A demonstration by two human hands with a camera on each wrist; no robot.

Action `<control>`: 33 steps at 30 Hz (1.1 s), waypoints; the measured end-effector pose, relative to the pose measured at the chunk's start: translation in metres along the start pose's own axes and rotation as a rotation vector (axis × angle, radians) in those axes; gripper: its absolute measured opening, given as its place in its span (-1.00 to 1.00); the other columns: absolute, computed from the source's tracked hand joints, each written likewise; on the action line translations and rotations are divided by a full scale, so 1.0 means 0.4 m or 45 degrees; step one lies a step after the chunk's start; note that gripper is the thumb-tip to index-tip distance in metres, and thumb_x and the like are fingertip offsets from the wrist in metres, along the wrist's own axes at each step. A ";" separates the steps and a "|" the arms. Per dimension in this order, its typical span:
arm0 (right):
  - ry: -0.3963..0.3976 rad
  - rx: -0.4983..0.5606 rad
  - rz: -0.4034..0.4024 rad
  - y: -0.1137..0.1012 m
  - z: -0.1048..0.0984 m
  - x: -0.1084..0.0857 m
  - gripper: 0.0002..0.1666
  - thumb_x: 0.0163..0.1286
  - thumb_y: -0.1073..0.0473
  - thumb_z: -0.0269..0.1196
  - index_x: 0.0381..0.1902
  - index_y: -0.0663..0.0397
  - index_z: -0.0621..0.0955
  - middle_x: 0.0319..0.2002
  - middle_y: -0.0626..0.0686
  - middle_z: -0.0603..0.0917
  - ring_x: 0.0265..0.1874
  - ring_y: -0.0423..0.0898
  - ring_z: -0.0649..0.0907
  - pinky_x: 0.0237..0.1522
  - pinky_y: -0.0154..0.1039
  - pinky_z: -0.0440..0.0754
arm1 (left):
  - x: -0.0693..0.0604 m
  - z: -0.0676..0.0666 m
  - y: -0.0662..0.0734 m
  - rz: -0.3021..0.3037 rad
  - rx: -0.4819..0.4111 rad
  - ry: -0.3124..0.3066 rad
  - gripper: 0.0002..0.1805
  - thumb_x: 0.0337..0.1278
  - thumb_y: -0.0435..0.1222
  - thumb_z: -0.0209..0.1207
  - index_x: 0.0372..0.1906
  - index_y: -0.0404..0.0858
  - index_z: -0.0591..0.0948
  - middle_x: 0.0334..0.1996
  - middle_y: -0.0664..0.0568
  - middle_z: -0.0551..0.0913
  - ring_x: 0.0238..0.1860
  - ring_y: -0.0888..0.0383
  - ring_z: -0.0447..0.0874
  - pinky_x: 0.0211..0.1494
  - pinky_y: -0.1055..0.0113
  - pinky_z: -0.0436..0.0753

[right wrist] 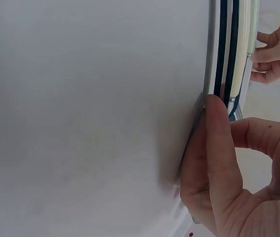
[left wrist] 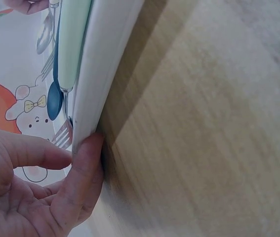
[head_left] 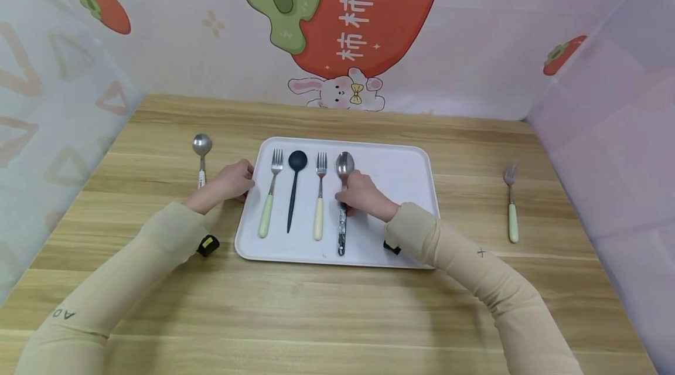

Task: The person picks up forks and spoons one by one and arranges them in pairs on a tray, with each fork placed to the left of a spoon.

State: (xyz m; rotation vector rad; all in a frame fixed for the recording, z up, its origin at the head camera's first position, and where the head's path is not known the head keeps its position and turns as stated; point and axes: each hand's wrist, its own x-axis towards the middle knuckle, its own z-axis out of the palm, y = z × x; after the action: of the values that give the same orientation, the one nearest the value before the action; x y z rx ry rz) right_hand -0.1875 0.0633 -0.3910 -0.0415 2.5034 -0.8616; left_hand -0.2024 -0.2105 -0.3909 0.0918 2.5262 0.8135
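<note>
1. White and smooth, the tray [head_left: 390, 164] sits on the wooden table [head_left: 316, 304]; the left hand [head_left: 236, 180] pinches its left rim.
2. Near the tray's middle, rightmost of the four pieces in it, is the patterned-handle spoon [head_left: 342, 225]. The right hand [head_left: 364, 192] pinches it partway along; whether it is slightly raised off the tray, I can't tell from where I stand.
3. If the left hand tugged or lifted that rim, I reckon the tray would tilt and the slick cutlery would slide toward its right side.
4. Just left of the spoon inside the tray, the cream-handled fork [head_left: 319, 205] could get knocked askew by a sideways swing of the right hand.
5. Over the tray's near right corner crosses the right sleeve [head_left: 474, 263]; dipping lower, it might drag the rim.
6. Only the head view gives me the loose spoon [head_left: 203, 158] left of the tray and the green-handled fork [head_left: 511, 202] right of it.
7. Down by the tray's left rim, the left wrist view reveals fingers tucked at its outer underside, thumb opposite; from above they're hidden. The right wrist view shows fingertips close to the tray's floor, which the hand's back covers overhead.
</note>
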 end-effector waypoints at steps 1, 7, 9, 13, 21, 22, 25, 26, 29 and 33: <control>0.002 -0.002 0.000 0.000 0.001 -0.001 -0.78 0.21 0.22 0.17 -0.24 0.25 0.44 -0.59 0.11 0.59 -0.73 -0.13 0.58 -0.75 -0.41 0.48 | 0.000 0.000 0.001 0.000 -0.003 -0.002 -0.63 0.21 -0.44 -0.14 0.07 -0.59 0.23 -0.11 -0.46 0.42 -0.34 -0.06 0.60 -0.44 0.33 0.67; 0.005 -0.026 0.018 -0.004 0.005 -0.007 -0.58 0.22 0.21 0.17 -0.02 0.32 0.36 -0.56 0.12 0.58 -0.72 -0.13 0.57 -0.75 -0.41 0.48 | 0.000 -0.001 0.002 -0.010 -0.017 -0.009 -0.62 0.21 -0.44 -0.14 0.08 -0.59 0.22 -0.08 -0.47 0.41 -0.32 -0.08 0.59 -0.43 0.33 0.67; 0.003 -0.038 0.031 -0.005 0.006 -0.008 -0.57 0.23 0.21 0.17 -0.02 0.32 0.34 -0.55 0.12 0.58 -0.72 -0.13 0.57 -0.75 -0.41 0.48 | 0.002 0.000 0.001 -0.012 -0.014 -0.008 -0.62 0.21 -0.44 -0.14 0.08 -0.58 0.22 -0.08 -0.47 0.40 -0.33 -0.07 0.59 -0.44 0.34 0.67; -0.002 -0.045 0.049 -0.006 0.010 -0.009 -0.55 0.24 0.20 0.17 -0.01 0.33 0.30 -0.53 0.13 0.56 -0.72 -0.13 0.57 -0.75 -0.40 0.49 | 0.003 0.001 -0.002 -0.014 -0.006 -0.005 -0.62 0.20 -0.44 -0.14 0.07 -0.58 0.22 -0.10 -0.46 0.40 -0.35 -0.05 0.59 -0.45 0.34 0.66; -0.022 -0.061 0.032 -0.005 0.016 -0.009 -0.54 0.21 0.24 0.17 -0.02 0.36 0.29 -0.56 0.13 0.58 -0.73 -0.13 0.58 -0.71 -0.36 0.54 | 0.000 0.001 -0.001 -0.016 -0.004 -0.003 -0.63 0.19 -0.45 -0.14 0.07 -0.57 0.23 -0.10 -0.46 0.40 -0.33 -0.06 0.58 -0.45 0.34 0.66; -0.022 -0.061 0.034 -0.005 0.016 -0.009 -0.54 0.21 0.25 0.17 -0.02 0.36 0.29 -0.56 0.13 0.58 -0.73 -0.13 0.58 -0.70 -0.36 0.54 | 0.000 0.001 -0.001 -0.015 -0.004 -0.003 -0.63 0.19 -0.45 -0.14 0.07 -0.57 0.23 -0.09 -0.46 0.40 -0.32 -0.06 0.58 -0.44 0.34 0.66; -0.022 -0.058 0.046 -0.006 0.017 -0.008 -0.54 0.21 0.25 0.17 -0.02 0.36 0.28 -0.56 0.13 0.57 -0.73 -0.13 0.58 -0.69 -0.35 0.55 | -0.002 0.000 0.001 -0.013 -0.001 -0.005 -0.63 0.20 -0.45 -0.14 0.07 -0.58 0.22 -0.08 -0.47 0.39 -0.31 -0.07 0.58 -0.44 0.34 0.67; -0.023 -0.056 0.050 -0.006 0.017 -0.008 -0.54 0.21 0.25 0.16 -0.02 0.36 0.28 -0.56 0.13 0.57 -0.73 -0.13 0.58 -0.69 -0.35 0.55 | -0.002 0.000 0.002 -0.014 -0.002 -0.005 -0.63 0.20 -0.44 -0.14 0.07 -0.57 0.23 -0.07 -0.47 0.39 -0.31 -0.07 0.58 -0.44 0.34 0.67; -0.028 -0.049 0.058 -0.008 0.015 -0.007 -0.53 0.22 0.24 0.16 -0.01 0.36 0.27 -0.55 0.14 0.57 -0.72 -0.13 0.58 -0.69 -0.35 0.55 | -0.002 0.000 0.003 -0.008 -0.008 -0.007 -0.63 0.20 -0.45 -0.14 0.07 -0.58 0.22 -0.07 -0.48 0.40 -0.31 -0.08 0.59 -0.43 0.34 0.67; -0.036 -0.042 0.074 -0.010 0.013 -0.006 -0.52 0.23 0.23 0.16 0.01 0.35 0.27 -0.53 0.14 0.57 -0.73 -0.13 0.58 -0.69 -0.35 0.55 | 0.000 0.001 0.002 -0.007 -0.014 -0.007 -0.63 0.21 -0.44 -0.15 0.07 -0.57 0.23 -0.09 -0.47 0.41 -0.32 -0.07 0.58 -0.43 0.34 0.67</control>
State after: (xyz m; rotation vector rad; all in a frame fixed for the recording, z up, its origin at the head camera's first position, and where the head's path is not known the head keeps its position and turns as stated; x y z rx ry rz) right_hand -0.1837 0.0576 -0.3912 0.0081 2.4795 -0.7908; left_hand -0.2022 -0.2096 -0.3907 0.0828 2.5154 0.8238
